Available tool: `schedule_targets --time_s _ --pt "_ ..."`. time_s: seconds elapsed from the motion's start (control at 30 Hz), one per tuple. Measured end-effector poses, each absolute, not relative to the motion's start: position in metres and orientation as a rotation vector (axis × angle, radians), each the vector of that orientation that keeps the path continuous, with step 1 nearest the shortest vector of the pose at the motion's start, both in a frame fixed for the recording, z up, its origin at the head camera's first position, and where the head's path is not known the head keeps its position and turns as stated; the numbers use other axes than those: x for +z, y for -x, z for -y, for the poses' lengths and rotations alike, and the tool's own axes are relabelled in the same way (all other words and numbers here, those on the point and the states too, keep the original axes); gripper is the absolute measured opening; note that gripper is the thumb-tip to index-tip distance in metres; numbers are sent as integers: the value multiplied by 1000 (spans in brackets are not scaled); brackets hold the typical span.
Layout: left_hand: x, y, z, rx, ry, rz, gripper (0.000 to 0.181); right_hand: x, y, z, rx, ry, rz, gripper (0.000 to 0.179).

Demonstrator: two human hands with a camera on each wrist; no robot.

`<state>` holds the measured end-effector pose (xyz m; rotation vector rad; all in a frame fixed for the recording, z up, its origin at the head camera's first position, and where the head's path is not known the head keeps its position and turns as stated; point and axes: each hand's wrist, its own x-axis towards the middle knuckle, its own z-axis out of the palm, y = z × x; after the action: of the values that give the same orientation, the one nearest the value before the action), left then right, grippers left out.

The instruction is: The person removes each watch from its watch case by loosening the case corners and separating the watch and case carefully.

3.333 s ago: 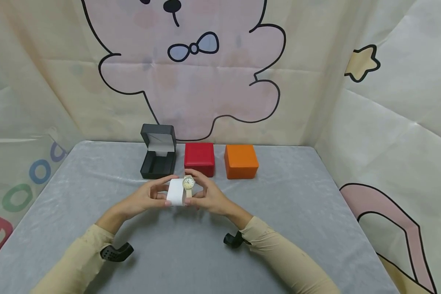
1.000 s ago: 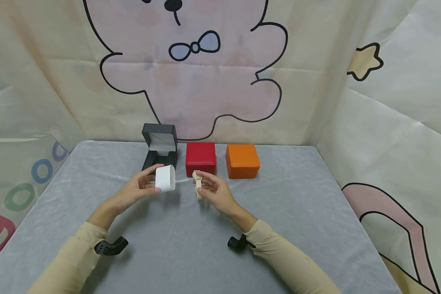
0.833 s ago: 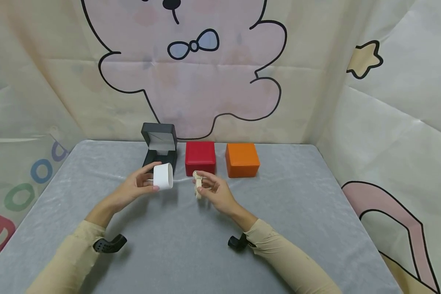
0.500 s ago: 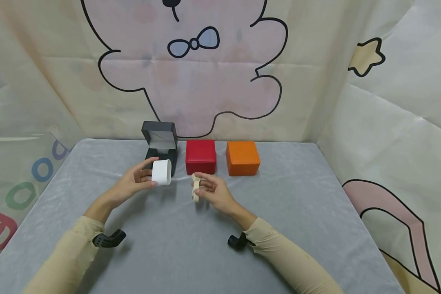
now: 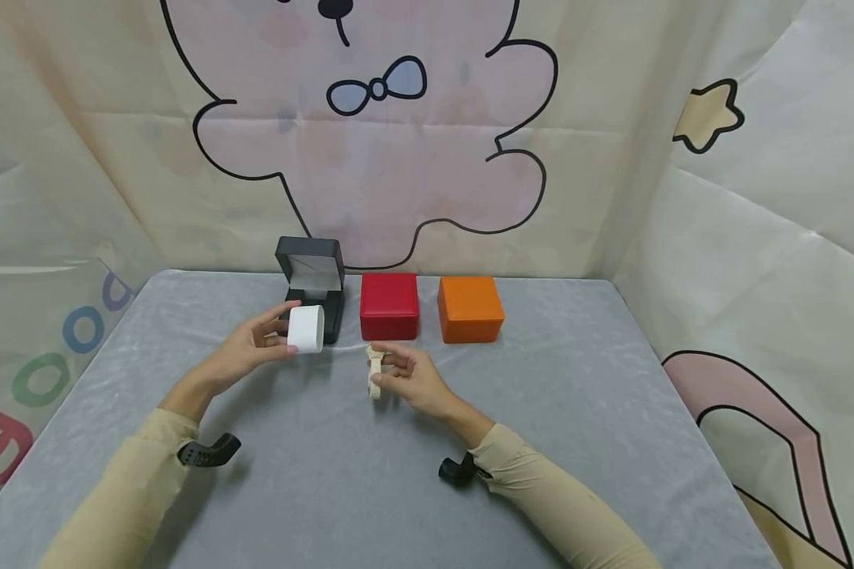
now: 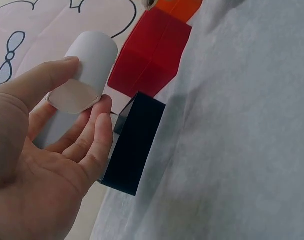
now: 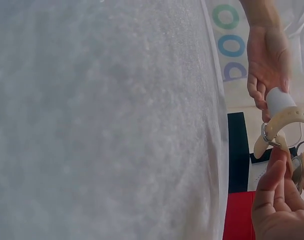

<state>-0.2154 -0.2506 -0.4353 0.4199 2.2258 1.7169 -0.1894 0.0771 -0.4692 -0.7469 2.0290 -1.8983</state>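
My left hand point(image 5: 245, 345) pinches a white oval watch cushion point(image 5: 306, 329) between thumb and fingers, just in front of the opened black watch box point(image 5: 332, 316). In the left wrist view the cushion point(image 6: 94, 60) shows a smooth pale end cap. My right hand point(image 5: 416, 381) pinches a cream wristwatch point(image 5: 375, 371) by its band, in front of the red box. Seen from the right wrist, the watch's strap point(image 7: 291, 115) is buckled into a loop, with the dial turned sideways. Cushion and watch are apart, both held above the table.
A closed red box point(image 5: 389, 307) and a closed orange box point(image 5: 470, 310) stand right of the black box along the back of the grey cloth-covered table point(image 5: 370, 490). Behind the table hangs a printed curtain point(image 5: 413, 174).
Earlier the watch sat against the cushion between both hands; now they are separated. The left hand has carried the cushion leftward and back towards the black box; the right hand shifted slightly left.
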Motion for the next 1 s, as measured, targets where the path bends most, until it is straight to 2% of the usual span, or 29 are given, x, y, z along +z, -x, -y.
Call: schedule_targets --time_s 1.0 --pt "-426 250 264 1532 -301 -2339 85 -470 190 -70 -1839 738 -2007 54"
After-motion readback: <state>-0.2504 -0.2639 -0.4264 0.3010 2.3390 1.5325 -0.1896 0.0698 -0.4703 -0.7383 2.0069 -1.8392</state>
